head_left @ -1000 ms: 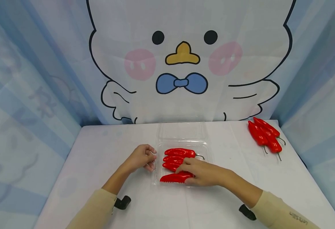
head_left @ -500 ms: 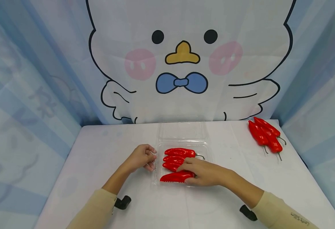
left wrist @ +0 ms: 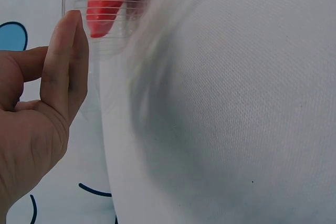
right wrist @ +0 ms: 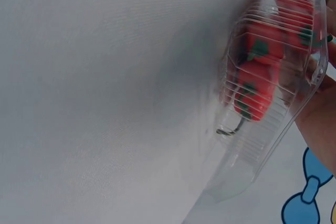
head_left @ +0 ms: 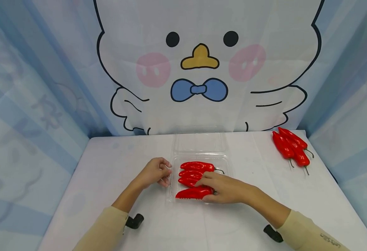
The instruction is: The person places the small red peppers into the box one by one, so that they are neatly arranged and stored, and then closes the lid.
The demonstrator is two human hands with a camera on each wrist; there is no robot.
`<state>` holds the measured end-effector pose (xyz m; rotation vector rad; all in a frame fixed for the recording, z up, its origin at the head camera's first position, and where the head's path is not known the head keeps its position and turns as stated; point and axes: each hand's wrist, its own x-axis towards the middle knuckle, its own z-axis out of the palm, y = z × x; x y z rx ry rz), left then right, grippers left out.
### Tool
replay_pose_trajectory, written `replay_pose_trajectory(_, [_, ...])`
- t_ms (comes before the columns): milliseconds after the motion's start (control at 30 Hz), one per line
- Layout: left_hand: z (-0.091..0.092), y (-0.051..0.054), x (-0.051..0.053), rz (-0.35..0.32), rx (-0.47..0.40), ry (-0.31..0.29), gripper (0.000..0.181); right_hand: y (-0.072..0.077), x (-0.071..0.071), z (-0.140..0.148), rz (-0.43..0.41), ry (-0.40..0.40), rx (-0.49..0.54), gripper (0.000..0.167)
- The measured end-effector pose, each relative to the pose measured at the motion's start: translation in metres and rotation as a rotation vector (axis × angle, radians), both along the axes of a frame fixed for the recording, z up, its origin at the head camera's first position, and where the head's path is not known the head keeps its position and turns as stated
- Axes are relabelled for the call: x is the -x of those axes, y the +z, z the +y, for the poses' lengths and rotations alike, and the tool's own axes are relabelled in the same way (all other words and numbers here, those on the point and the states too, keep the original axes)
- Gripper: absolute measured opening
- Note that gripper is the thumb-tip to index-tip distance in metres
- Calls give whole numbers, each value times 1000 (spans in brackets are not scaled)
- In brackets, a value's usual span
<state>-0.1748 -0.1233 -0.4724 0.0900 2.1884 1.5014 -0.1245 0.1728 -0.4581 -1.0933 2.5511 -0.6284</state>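
Note:
A clear plastic box (head_left: 222, 162) stands on the table with its lid (head_left: 199, 143) folded back. Several red chili peppers (head_left: 197, 166) lie crosswise in it. My right hand (head_left: 222, 188) reaches in from the right and holds the nearest red chili pepper (head_left: 189, 193) near its stem end, thumb on the near side and fingers on the far side. It partly covers the middle peppers. At the box's left edge, my left hand (head_left: 154, 171) has its fingertips by the rim; in the left wrist view its fingers (left wrist: 63, 61) are fairly straight and touch the box wall.
Three more red chili peppers (head_left: 291, 148) lie together at the table's back right corner, stems toward me. A white cloth covers the table (head_left: 124, 150). Behind and beside it hang printed curtains (head_left: 199, 115).
My right hand's fingertips have shifted slightly right along the nearest pepper. The left hand and the box have stayed in place.

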Motion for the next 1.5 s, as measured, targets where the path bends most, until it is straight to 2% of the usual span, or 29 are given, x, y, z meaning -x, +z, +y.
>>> replay_pose_trajectory(200, [0, -2, 1, -11, -5, 9, 21, -1, -1, -1, 13, -7, 5, 43])
replay_pose_trajectory(800, [0, -4, 2, -14, -1, 16, 23, -9, -2, -6, 158, -5, 84, 35])
replay_pose_trajectory(1133, [1, -3, 1, -10, 12, 19, 22, -7, -1, -7, 93, -26, 21, 43])
replay_pose_trajectory(1500, [2, -1, 1, -10, 10, 13, 21, -4, -1, -1, 34, -35, 22, 47])
